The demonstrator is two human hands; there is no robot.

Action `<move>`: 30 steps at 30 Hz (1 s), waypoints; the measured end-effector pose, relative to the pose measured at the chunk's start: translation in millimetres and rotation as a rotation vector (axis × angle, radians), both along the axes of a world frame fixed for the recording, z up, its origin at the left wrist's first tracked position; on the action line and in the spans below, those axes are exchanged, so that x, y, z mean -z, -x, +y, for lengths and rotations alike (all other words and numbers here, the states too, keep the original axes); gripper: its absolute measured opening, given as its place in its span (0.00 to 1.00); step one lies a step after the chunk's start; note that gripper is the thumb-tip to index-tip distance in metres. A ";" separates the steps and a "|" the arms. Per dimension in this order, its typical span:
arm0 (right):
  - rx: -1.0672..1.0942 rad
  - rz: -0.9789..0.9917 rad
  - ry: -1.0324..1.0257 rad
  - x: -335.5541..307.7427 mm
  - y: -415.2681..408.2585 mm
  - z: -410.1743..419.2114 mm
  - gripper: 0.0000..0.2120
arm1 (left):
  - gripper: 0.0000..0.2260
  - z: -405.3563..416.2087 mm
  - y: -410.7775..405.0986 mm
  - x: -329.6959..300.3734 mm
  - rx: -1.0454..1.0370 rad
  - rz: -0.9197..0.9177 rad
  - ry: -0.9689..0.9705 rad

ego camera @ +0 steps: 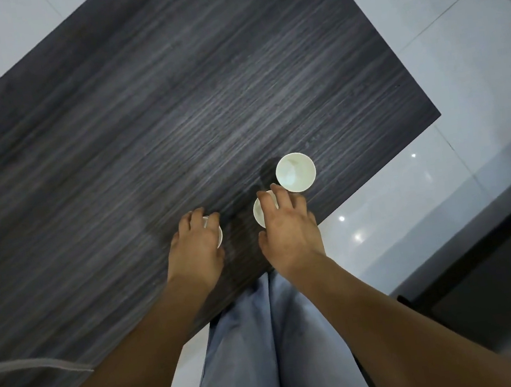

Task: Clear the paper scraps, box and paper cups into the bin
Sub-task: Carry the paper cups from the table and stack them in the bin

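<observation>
On dark woodgrain table [139,111] | left hand [195,250] grip clamps round paper cup [217,234] | right hand [289,234] grip clamps second cup [261,213]

**Dark worktop over pale glossy tiles**

Most of the view is filled by a dark grey wood-grain worktop [171,107], set at a slant, with its corner at about 3 o'clock. Pale glossy floor tiles [454,37] are seen from 12 to 4 o'clock, and small ceiling-light reflections [342,218] are caught in them. A dark piece of furniture [502,274] is seen at 4 o'clock. A grey cable [42,364] is laid across the worktop at 8 o'clock.
</observation>
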State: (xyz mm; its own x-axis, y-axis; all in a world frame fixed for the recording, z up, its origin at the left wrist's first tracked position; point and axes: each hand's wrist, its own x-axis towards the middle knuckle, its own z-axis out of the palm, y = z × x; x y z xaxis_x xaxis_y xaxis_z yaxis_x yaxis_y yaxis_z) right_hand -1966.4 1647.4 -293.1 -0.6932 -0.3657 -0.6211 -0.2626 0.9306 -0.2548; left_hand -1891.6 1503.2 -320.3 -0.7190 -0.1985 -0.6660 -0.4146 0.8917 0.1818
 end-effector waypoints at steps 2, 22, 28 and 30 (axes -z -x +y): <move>-0.012 0.013 -0.002 3.4 -1.9 -3.4 0.32 | 0.25 -2.5 -2.2 0.8 0.002 0.003 0.002; -0.189 -0.035 -0.024 8.0 -32.4 -28.7 0.26 | 0.28 -10.4 -37.1 -18.9 -0.019 0.003 0.023; -0.390 -0.052 0.003 -62.8 -51.8 -25.1 0.25 | 0.24 6.4 -76.9 -92.5 -0.131 -0.051 0.031; -0.479 -0.048 0.006 -95.3 -61.7 -24.8 0.25 | 0.22 16.1 -96.6 -124.8 -0.196 -0.049 0.035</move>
State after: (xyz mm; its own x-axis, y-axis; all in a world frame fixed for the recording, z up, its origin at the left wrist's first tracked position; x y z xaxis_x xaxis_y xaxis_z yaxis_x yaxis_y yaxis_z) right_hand -1904.6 1622.5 -197.8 -0.4160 -0.6407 -0.6453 -0.6493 0.7061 -0.2824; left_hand -1795.0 1519.3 -195.5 -0.6311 -0.3550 -0.6897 -0.5885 0.7984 0.1275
